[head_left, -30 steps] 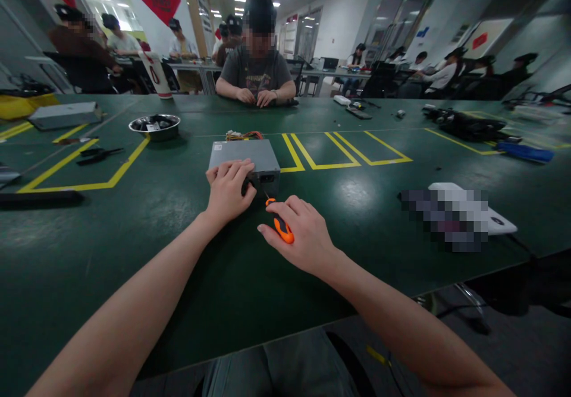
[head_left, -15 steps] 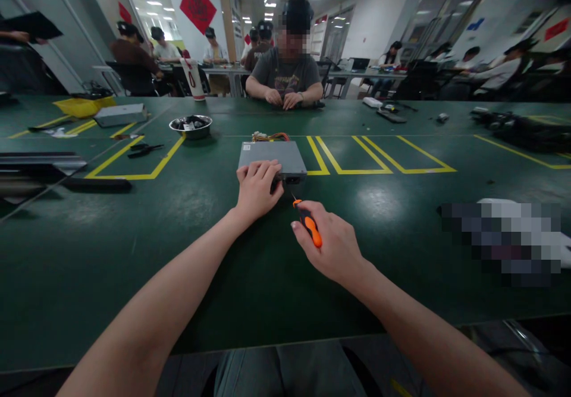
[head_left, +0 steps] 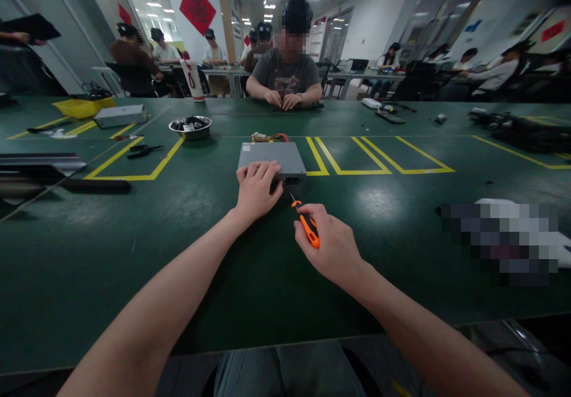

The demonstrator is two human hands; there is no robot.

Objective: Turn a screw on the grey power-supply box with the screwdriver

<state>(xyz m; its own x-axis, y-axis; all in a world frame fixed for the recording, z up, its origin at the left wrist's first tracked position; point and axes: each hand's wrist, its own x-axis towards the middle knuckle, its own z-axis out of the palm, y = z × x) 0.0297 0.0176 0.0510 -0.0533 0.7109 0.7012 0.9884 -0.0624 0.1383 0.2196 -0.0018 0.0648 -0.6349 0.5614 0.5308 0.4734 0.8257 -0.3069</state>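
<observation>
Left hand [head_left: 257, 186] clasps the near edge of one grey metal box [head_left: 288, 156]. Right hand [head_left: 332, 242], on the box's near right side, grips one orange-and-black screwdriver [head_left: 307, 229], tip just short of it. One steel bowl [head_left: 191, 134] stands left of the box. Green table [head_left: 200, 284] beneath; one co-worker [head_left: 284, 76] seated beyond.

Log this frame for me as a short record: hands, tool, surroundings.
Left hand: laid on the metal box, touching its top
Right hand: holding an orange-and-black screwdriver
Screwdriver tip: pointed toward the box's near side, apparently just short of it
Behind box: colored wires
Farther left: metal bowl holding dark pieces
</observation>
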